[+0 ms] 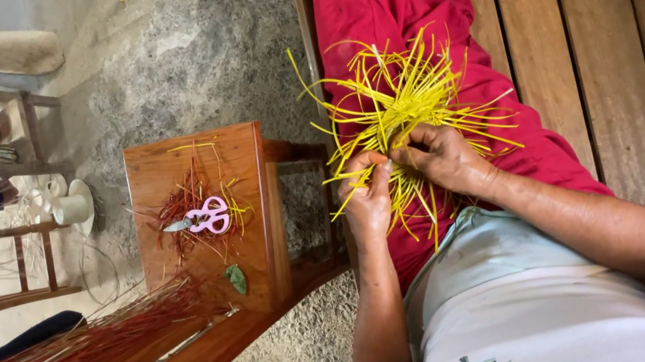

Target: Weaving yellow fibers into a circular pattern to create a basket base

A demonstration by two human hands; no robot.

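Both hands pinched the yellow strips (404,102) over the red lap: left hand (367,196) and right hand (441,157) gripped the woven centre. Loose ends fanned outward past the fingertips, away from the body.

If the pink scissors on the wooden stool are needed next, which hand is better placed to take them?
Probably the left hand: it is on the side of the wooden stool and pink scissors, while the right hand pinches the yellow strips farther away.
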